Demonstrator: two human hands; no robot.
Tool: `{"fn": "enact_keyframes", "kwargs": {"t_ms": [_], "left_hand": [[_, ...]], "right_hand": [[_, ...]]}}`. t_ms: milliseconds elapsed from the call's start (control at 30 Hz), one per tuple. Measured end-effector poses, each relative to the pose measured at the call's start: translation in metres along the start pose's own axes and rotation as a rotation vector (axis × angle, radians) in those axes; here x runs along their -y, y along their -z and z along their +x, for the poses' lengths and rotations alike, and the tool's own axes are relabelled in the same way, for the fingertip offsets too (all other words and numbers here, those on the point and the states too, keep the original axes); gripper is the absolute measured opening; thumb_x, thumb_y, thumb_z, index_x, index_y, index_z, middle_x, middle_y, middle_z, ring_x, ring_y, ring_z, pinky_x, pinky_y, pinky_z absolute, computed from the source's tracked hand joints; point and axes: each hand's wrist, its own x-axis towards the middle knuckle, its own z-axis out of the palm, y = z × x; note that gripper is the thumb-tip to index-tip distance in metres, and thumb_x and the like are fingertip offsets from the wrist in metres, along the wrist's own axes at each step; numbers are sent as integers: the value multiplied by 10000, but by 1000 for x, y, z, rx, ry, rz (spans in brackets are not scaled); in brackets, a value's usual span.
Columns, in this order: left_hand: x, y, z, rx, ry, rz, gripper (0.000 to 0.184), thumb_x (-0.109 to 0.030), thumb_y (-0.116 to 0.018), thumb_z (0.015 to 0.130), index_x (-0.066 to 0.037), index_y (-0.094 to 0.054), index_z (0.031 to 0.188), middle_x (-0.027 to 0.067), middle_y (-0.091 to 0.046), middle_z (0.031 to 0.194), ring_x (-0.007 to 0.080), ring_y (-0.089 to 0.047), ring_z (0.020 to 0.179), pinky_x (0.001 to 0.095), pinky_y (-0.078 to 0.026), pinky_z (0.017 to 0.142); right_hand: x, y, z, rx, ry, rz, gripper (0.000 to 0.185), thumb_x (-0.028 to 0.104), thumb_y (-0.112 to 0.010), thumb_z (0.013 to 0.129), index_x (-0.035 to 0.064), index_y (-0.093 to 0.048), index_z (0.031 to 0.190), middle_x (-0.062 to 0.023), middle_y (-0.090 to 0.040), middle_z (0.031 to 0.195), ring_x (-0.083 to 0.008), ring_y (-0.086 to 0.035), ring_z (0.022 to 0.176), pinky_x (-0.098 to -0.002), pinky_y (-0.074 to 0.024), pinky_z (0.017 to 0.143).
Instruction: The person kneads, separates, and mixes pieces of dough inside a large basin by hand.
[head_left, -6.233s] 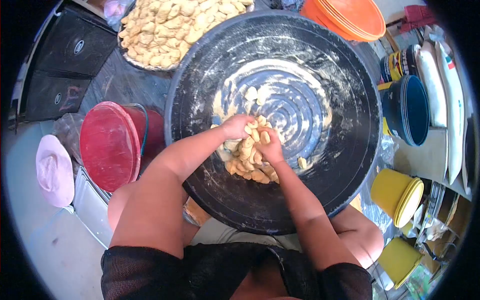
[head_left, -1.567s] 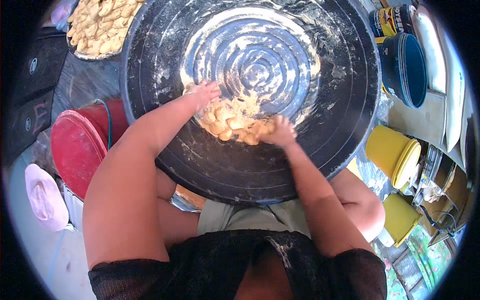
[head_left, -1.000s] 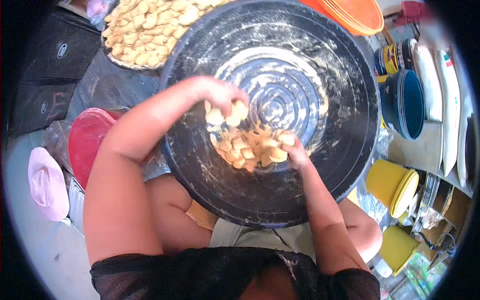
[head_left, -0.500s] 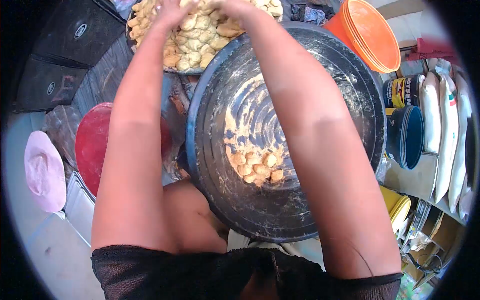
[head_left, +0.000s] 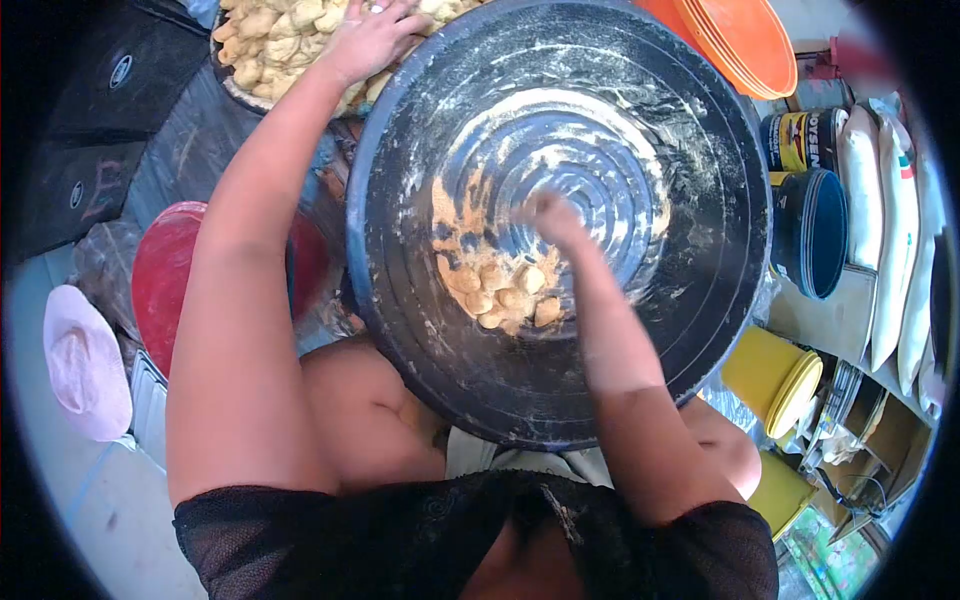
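A big round black basin (head_left: 680,330) rests in front of me, its ridged bottom dusted with flour and tan crumbs. Several small dough balls (head_left: 511,298) are clustered on its near left part. My right hand (head_left: 552,215) is over the middle of the basin, smeared by motion, so its fingers are unclear. Up at the top left, a wide container is heaped with pale dough pieces (head_left: 275,45). My left hand (head_left: 375,42) is at the right side of that heap, fingers spread, beside the basin's rim. Whether it touches a piece is unclear.
Orange buckets (head_left: 735,45) stand beyond the basin's far right. Along the right are a dark blue bucket (head_left: 822,235), white sacks (head_left: 893,240) and a yellow bucket (head_left: 765,375). Leftward are a red tub (head_left: 170,280), a pink hat (head_left: 85,360) and black bags (head_left: 110,110).
My right hand has left the dough heap and come back over the basin's middle. My left hand stays by the heap. The camera view has shifted, showing more of the basin.
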Motion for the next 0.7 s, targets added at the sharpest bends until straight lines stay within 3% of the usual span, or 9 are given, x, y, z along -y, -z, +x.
{"fn": "enact_keyframes", "kwargs": {"t_ms": [33,100,167,200,300,400,533,633,700], "left_hand": [[-2,-5,-2,-28,-11,73,283,-291,-565,846,-172,-598,1102,139,-435,1383,321,-364,1317,667,-209,1013],[-5,-3,1,-21,34,41,283,-213,-568,828,-175,-591,1108,142,-464,1334,321,-419,1260,621,-263,999],[0,-10,7,-51,93,30,272,-173,-572,810,-168,-597,1081,142,-492,1287,323,-467,1199,591,-305,976],[2,-4,14,-170,56,-24,234,-91,-557,786,-117,-594,1016,162,-517,1168,346,-505,1085,498,-382,920],[16,19,31,-288,312,-345,175,-30,-533,771,-56,-569,940,186,-517,1047,380,-520,984,437,-429,832],[52,54,47,-659,267,-234,101,-4,-506,773,-14,-535,869,200,-508,972,406,-527,911,414,-447,782],[106,51,32,-425,597,-143,246,-72,-570,759,-31,-619,996,221,-541,1110,397,-516,1050,428,-434,895],[80,43,23,-509,548,288,321,-124,-584,760,-53,-627,1069,245,-529,1167,397,-512,1085,458,-418,937],[44,63,30,-432,328,-71,321,-195,-581,780,-42,-627,1058,239,-547,1147,401,-525,1062,460,-404,950]], "right_hand": [[-27,-37,-10,160,-34,-81,875,464,-717,753,131,-295,1442,-225,-176,1504,-378,-246,1369,-532,-288,1086],[-32,-83,-62,173,-10,-341,833,472,-702,760,249,-288,1447,-174,-66,1538,-400,-154,1392,-635,-258,1053],[-64,-133,-86,32,319,-541,765,398,-722,748,338,-341,1409,-163,-193,1503,-415,-278,1336,-668,-319,990],[-74,-140,-85,13,347,-514,715,365,-722,745,327,-384,1374,-162,-247,1463,-409,-321,1295,-628,-357,972],[-94,-144,-82,2,405,-471,561,284,-710,738,290,-502,1259,-150,-386,1337,-379,-424,1183,-511,-449,917],[-109,-145,-50,13,429,-465,372,259,-689,733,235,-605,1095,-125,-473,1209,-336,-485,1104,-395,-484,880],[-63,-116,-74,53,447,-265,439,150,-623,777,263,-540,1193,-133,-465,1203,-361,-536,1047,-425,-496,869],[-46,-142,-69,9,515,-486,445,130,-570,810,286,-511,1223,-130,-453,1211,-358,-532,1062,-413,-518,826],[-39,-158,-62,-25,493,-523,413,124,-545,821,291,-548,1199,-151,-433,1227,-364,-532,1064,-416,-539,779]]}}
